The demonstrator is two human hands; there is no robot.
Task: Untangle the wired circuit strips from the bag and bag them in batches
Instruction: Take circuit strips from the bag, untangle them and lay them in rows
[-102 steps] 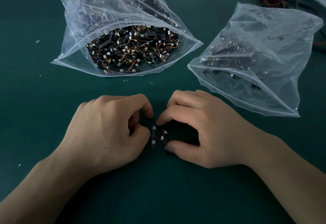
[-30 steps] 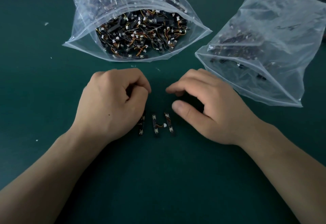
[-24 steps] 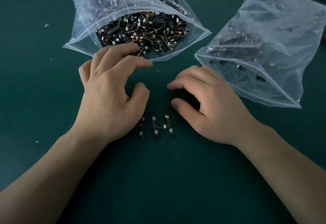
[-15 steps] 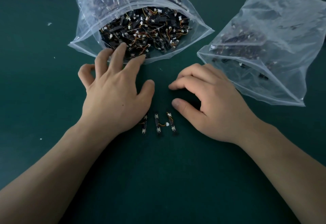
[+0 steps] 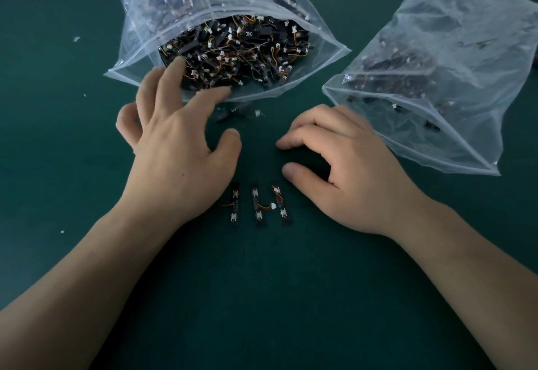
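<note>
Here the strips lie tangled in the open mouth of the bag, straight ahead of the left hand and much nearer to it than to the right hand. They are short black bars with small white connectors and thin orange and yellow leads. They are thrown every way and looped through one another, so together they have no one long axis.

A loose strip, blurred, lies on the bench just outside the bag's lip, between the left forefinger and thumb. It seems to lie crosswise to us, though we cannot be sure. The left hand is spread with its fingers straight, the tips over the lip and the nearest strips, and we see nothing pinched in it.

Nearer us a row of three separate strips lies flat between the two wrists, side by side, long axes pointing away from us. We cannot tell whether the orange lead between the middle and right ones joins them. The right hand rests on the bench beside that row, its fingers loosely curled and empty.

Off to its right the second bag lies open toward us, with fewer strips inside. We judge that the next pull falls to the left hand, drawing toward us.
</note>
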